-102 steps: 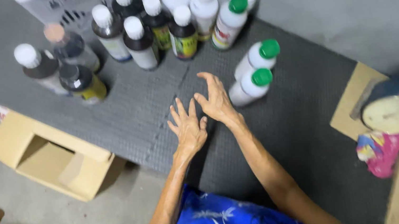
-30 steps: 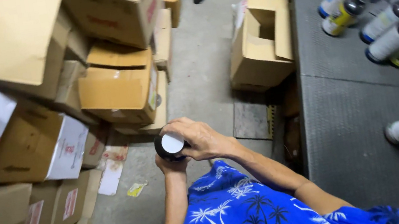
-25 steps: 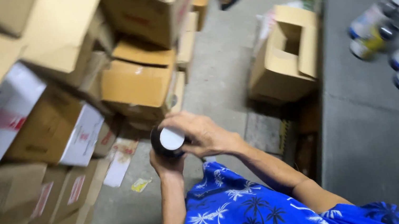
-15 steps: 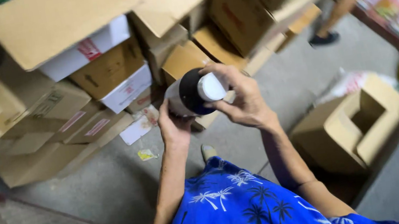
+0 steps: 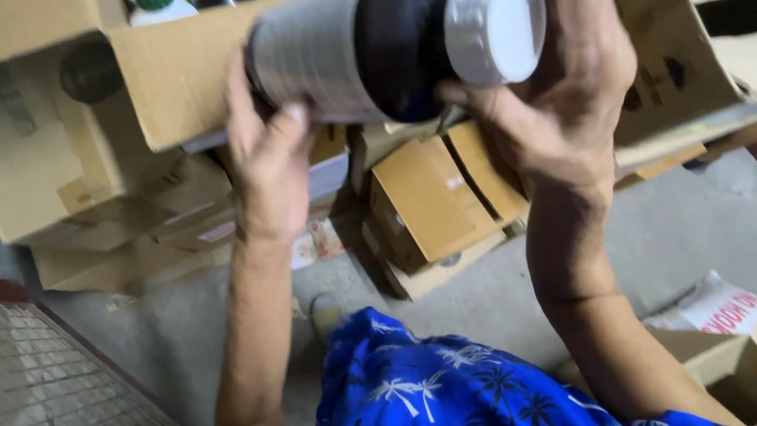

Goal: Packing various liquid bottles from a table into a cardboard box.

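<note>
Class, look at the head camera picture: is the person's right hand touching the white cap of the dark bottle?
Touching. The head view shows the right hand wrapped around the white cap of the dark bottle, fingers pressed against its rim.

The dark plastic bottle [image 5: 371, 37] looks glossy, its white cap [image 5: 493, 25] ribbed plastic, the cardboard boxes [image 5: 83, 138] matt.

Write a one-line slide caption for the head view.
Left hand and right hand hold a dark white-capped bottle sideways.

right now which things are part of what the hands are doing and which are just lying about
In hand:
dark plastic bottle with white cap
left hand, at its base
right hand, at its cap end

Lying about:
open brown cardboard box of bottles
small tan cartons
red-framed wire grid
</note>
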